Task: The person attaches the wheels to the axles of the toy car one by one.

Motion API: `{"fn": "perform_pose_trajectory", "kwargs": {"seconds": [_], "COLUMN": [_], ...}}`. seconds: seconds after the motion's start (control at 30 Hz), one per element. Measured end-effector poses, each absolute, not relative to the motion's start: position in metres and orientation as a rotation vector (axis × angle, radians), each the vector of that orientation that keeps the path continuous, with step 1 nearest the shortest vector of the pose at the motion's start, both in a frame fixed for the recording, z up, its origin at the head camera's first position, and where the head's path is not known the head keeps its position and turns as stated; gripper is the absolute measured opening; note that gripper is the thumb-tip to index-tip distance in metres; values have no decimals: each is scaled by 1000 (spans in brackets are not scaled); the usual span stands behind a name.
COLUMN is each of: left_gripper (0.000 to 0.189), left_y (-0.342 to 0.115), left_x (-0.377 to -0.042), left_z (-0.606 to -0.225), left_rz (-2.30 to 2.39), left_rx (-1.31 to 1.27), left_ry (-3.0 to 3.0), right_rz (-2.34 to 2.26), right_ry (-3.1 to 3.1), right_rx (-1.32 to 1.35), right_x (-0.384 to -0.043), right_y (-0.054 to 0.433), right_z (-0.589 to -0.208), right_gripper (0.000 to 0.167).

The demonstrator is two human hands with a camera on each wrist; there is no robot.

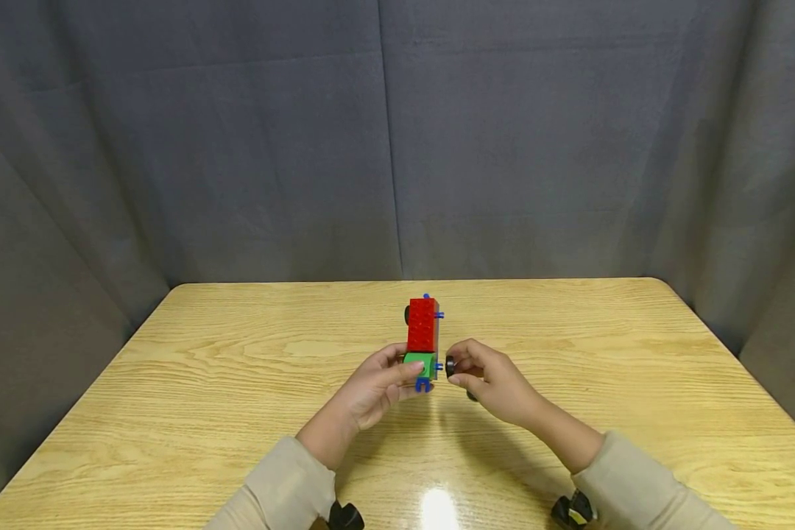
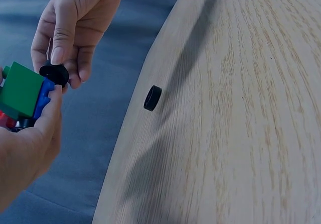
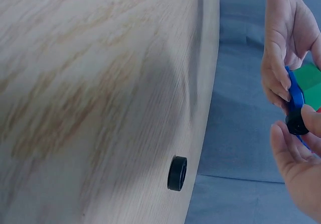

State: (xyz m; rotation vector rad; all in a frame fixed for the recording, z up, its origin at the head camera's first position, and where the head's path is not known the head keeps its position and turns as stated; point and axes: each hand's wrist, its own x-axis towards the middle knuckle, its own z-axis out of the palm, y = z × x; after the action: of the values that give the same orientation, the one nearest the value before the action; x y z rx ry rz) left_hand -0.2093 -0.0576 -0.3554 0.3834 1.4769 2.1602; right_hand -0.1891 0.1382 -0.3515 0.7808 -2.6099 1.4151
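Observation:
My left hand (image 1: 374, 388) grips a toy vehicle of toy bricks, with its thumb across the green brick (image 1: 420, 358). A long red brick (image 1: 422, 324) sits at the far end, and blue pieces (image 1: 423, 384) show at the near end. Two blue pegs stick out on the right side; a black wheel (image 1: 407, 315) is on the far left side. Between thumb and fingers, my right hand (image 1: 497, 380) pinches another black wheel (image 1: 450, 366), right beside the near peg. From the head view I cannot tell whether they touch.
One loose black wheel (image 2: 153, 98) stands on its tread on the wooden table (image 1: 238, 412), partly hidden behind the right hand in the head view. Grey curtains (image 1: 271, 147) hang behind the table and at its sides.

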Motion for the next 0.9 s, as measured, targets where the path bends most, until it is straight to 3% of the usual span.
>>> {"fn": "perform_pose_trajectory", "kwargs": {"seconds": [0.9], "left_gripper": [46], "left_y": [-58], "left_x": [-209], "left_z": [-355], "left_rz": [2077], "left_rx": [409], "left_ry": [1631], "right_rz": [1447], "right_ry": [-2599], "right_rx": [770], "right_x": [-190], "right_y": [134], "right_z": [-353], "right_gripper": [24]}}
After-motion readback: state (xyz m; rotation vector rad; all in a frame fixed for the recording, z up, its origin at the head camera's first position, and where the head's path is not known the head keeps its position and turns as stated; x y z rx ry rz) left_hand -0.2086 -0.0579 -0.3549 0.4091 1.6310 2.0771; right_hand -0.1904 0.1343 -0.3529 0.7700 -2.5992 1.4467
